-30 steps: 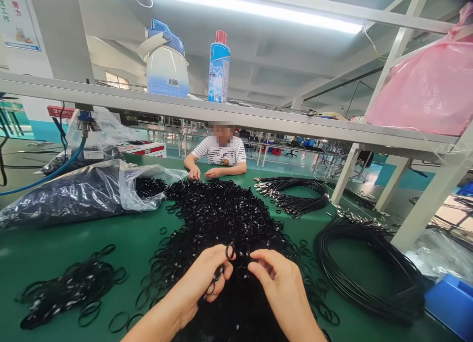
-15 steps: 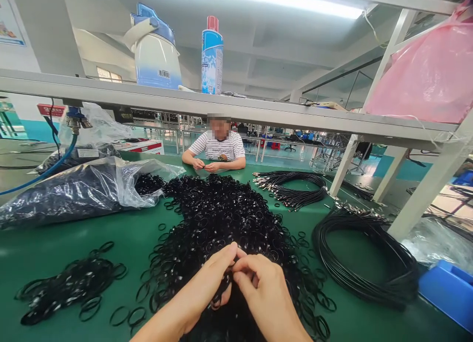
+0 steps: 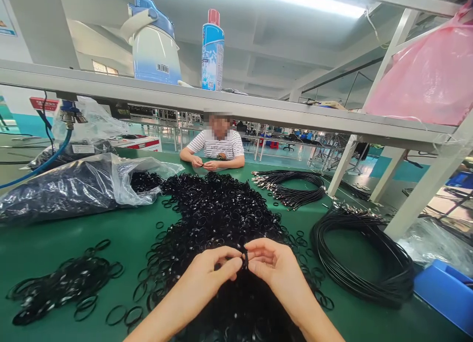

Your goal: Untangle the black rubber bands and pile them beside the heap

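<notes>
Over a large heap of thin black rings (image 3: 221, 209), both my hands meet fingertip to fingertip. My left hand (image 3: 212, 270) pinches with thumb and forefinger at a small black ring (image 3: 245, 259). From the other side, the thumb and fingers of my right hand (image 3: 275, 263) close on the same ring, which appears edge-on and is partly hidden by the fingertips. Loose rings spread around the heap's edges. A smaller pile of black rings (image 3: 62, 288) lies at the left on the green tabletop (image 3: 121, 243).
Coiled black cables (image 3: 362, 256) lie at right, near a blue bin (image 3: 443, 292), with another cable bundle (image 3: 290, 187) behind. A plastic bag of rings (image 3: 74, 189) rests at left. Overhead runs a shelf (image 3: 258, 103) bearing a jug (image 3: 155, 46) and spray can (image 3: 213, 51). A person (image 3: 214, 150) sits opposite.
My left hand has turned from an upright, cupped pose to a thumb-and-finger pinch. My right hand has shifted slightly right and opened out; a ring now shows between the fingertips.
</notes>
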Tool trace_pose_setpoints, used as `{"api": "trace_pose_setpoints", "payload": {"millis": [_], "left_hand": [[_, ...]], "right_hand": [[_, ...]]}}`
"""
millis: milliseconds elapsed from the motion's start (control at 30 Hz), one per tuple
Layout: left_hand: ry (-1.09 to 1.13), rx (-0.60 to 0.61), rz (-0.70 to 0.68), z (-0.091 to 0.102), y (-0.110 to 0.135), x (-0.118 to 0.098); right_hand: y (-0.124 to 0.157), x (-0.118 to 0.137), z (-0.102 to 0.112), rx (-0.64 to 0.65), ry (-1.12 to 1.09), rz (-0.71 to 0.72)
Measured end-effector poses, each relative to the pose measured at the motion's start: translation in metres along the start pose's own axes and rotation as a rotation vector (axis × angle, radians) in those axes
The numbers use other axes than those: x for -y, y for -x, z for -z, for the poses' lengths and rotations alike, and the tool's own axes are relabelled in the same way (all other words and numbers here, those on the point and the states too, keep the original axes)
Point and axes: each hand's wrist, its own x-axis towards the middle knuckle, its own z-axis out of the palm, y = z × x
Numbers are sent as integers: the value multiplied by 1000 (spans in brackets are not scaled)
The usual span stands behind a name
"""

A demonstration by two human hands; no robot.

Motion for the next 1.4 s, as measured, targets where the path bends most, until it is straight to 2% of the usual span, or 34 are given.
{"api": "trace_pose_setpoints", "payload": {"millis": [100, 167, 233, 333, 433, 567, 633, 733, 833, 967, 1067, 1133, 1167, 1267, 1300, 1400], "left_hand": [[-93, -44, -86, -3, -1, 2], [-140, -96, -106, -2, -3, 4], [-179, -142, -106, 2, -3, 3], [-231, -145, -104, 7, 1, -2], [-241, -135, -93, 8, 6, -7], [-172, -191, -94, 8, 7, -8], [-85, -228, -59, 10, 5, -7], [84, -202, 27, 12, 3, -7], [324, -94, 79, 11, 2, -7], [767, 105, 194, 6, 0, -3], [1083, 164, 278, 3, -4, 3], [1254, 111, 317, 1, -5, 6], [1320, 62, 335, 0, -5, 7], [1393, -134, 369, -4, -2, 5], [1389, -202, 374, -6, -1, 4], [1406, -326, 363, -13, 2, 1]], "right_hand": [[2, 4, -3, -13, 80, 35], [1, 7, 0, -80, 200, 83], [0, 10, 8, -167, 292, 122], [-3, 13, 26, -241, 381, 140], [-6, 11, 38, -241, 480, 151], [-6, 7, 37, -205, 522, 182], [-6, 7, 35, -194, 506, 171], [-5, 8, 33, -164, 433, 114], [-4, 10, 31, -94, 327, 47], [-1, 14, 23, -9, 190, -11], [6, 17, 10, -50, 358, 104], [12, 18, -2, -102, 529, 240], [15, 18, -9, -85, 573, 291], [21, 10, -30, 87, 569, 392], [21, 5, -36, 108, 563, 443], [17, -11, -45, 50, 532, 592]]}}
